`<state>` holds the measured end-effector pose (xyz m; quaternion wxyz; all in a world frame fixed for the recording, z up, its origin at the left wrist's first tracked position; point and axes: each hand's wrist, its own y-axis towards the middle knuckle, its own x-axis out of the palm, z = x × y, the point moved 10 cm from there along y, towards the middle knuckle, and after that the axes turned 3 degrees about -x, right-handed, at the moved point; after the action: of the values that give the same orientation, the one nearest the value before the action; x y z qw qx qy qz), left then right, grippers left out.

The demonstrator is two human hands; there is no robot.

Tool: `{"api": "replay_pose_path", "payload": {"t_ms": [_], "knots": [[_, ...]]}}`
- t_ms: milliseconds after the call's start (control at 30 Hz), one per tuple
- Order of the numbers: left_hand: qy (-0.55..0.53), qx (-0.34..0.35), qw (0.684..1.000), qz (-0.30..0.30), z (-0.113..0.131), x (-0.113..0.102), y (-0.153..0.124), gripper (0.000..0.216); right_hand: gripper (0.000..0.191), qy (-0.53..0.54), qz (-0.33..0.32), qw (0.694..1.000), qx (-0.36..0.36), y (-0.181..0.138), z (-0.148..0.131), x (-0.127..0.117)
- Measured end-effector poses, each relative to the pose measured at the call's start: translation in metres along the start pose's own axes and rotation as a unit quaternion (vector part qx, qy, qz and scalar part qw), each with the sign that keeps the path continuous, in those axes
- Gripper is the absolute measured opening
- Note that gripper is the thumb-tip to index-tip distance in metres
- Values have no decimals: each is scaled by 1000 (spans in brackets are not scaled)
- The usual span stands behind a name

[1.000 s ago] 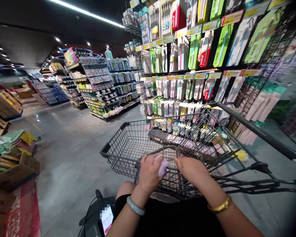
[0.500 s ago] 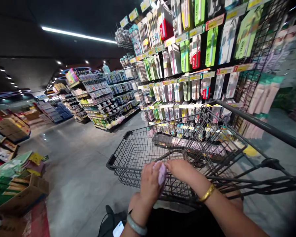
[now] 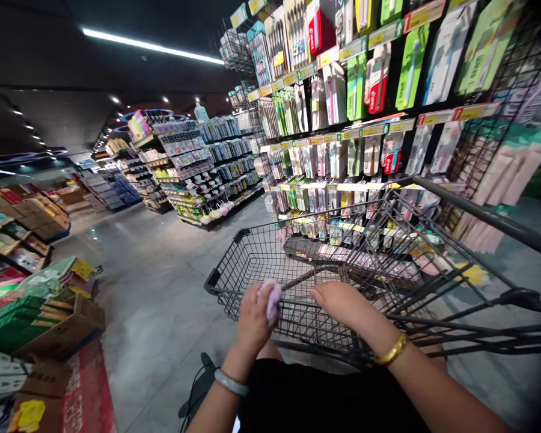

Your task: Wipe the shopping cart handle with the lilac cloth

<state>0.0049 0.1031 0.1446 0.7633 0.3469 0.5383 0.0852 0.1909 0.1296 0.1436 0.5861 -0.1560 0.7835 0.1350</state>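
A crumpled light-purple cloth is bunched in my left hand, whose fingers are closed around it at the near rim of a black wire shopping cart. My right hand is a short way to the right, over the same side of the cart and apart from the cloth. Only its back and one fingertip pointing left show; the other fingers are hidden. The cart's thick handle bar slants across the right side.
Hanging packs of toothbrushes fill the rack behind the cart. Another shelf unit stands farther back. At left, a cardboard box and a green crate hold goods. Grey floor runs between them.
My left hand has moved left with the purple cloth. The right hand, formerly touching or very near the cloth, is now separated from it by a gap. The view has shifted slightly.
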Motion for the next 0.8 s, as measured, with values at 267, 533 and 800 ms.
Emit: {"api": "replay_pose_path", "payload": {"t_ms": [267, 533, 800], "knots": [[-62, -5, 998, 7, 46, 14, -10, 65, 45, -19, -22, 1000, 9, 13, -11, 6], [-63, -202, 973, 91, -96, -27, 10, 44, 55, 76, -68, 992, -76, 19, -42, 15], [24, -89, 986, 137, -22, 0, -32, 51, 56, 26, -35, 997, -65, 19, -37, 23]]}}
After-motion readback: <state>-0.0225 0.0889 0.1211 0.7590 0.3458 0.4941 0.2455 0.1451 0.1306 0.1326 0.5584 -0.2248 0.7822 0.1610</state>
